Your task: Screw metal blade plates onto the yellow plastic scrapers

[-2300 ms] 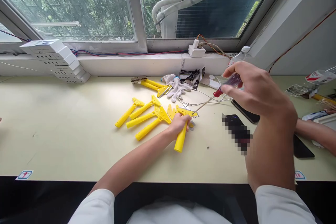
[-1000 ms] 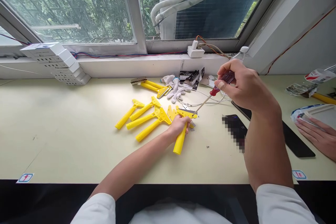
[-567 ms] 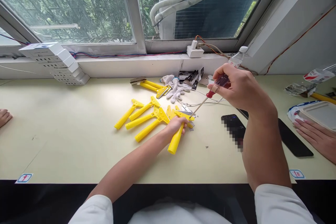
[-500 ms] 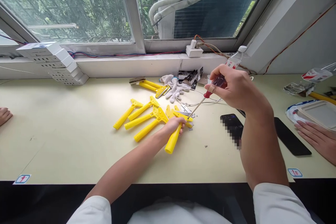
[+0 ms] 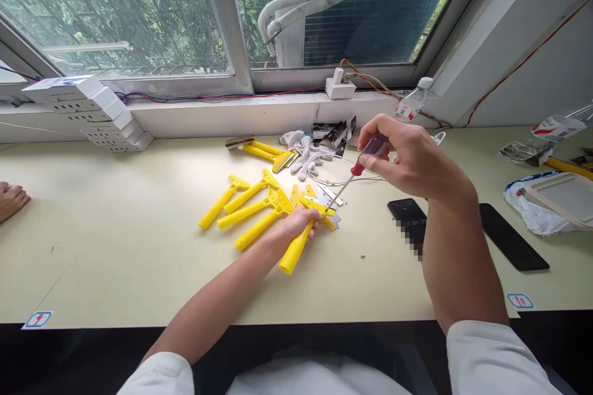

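Observation:
My left hand [image 5: 301, 222] is closed around the neck of a yellow plastic scraper [image 5: 295, 252], whose handle points toward me. In my right hand [image 5: 401, 151] is a screwdriver [image 5: 374, 147] with a dark red handle, tilted so that its tip meets the scraper's head. Whether the tip sits in a screw is too small to tell. Left of my left hand lie several more yellow scraper handles [image 5: 252, 234]. Flat metal blades [image 5: 330, 193] and loose yellow head pieces are spread behind the held scraper. A small screw [image 5: 362, 256] rests on the table to the right.
Farther back are yellow scrapers with blades fitted [image 5: 281, 162], a knit glove [image 5: 303, 151], black packets [image 5: 330, 134] and a coiled white cable. Two dark phones [image 5: 512, 237] lie right. A bottle [image 5: 414, 100] stands by the sill. Another person's hand [image 5: 13, 200] rests at far left.
The held scraper and screwdriver have shifted slightly left, the handle's end swinging toward the left. Another person's hand at the right has left the view; the one at far left shows more.

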`<state>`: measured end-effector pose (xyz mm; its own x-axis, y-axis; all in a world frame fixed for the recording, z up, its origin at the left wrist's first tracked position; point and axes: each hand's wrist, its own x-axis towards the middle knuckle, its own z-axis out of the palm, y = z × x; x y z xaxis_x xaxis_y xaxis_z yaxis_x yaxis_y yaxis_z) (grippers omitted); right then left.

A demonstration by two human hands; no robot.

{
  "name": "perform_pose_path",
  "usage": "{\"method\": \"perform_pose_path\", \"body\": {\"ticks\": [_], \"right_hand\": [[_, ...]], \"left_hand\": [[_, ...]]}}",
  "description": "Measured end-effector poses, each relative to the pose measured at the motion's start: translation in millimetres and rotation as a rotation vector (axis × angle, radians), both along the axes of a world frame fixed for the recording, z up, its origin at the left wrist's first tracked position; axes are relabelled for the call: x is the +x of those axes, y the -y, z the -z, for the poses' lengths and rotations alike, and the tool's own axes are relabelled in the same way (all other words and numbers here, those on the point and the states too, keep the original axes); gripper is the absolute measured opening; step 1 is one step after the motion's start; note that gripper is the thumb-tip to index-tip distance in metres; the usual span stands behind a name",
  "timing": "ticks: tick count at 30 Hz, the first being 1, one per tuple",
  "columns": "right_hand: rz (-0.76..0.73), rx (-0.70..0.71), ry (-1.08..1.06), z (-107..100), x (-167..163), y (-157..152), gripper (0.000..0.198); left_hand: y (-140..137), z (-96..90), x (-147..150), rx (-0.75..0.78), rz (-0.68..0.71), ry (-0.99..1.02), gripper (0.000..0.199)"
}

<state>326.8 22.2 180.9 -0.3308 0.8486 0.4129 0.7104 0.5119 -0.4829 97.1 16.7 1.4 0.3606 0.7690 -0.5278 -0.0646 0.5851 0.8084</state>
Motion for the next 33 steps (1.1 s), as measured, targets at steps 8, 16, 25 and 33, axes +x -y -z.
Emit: {"method": "perform_pose_path", "body": {"ticks": [8,16,25,33], "right_hand": [[0.073,0.081,-0.091,4,-12,0,0.009],[-0.082,-0.020,-0.291,17,-16,-10,0.032],[-0.062,0.025,-0.326,11,-7,-5,0.021],[-0.023,0.045,-0.159,5,3,1,0.020]], "left_hand": [[2,-13.3,-16,0.102,-0.066,-0.011,0.026],[8,-26.0,-30,0.173,-0.021,-0.079,0.109],[4,-8.7,-27,0.297,0.006,0.000,0.100],[3,-3.3,-19,0.288,0.057,-0.011,0.035]]}}
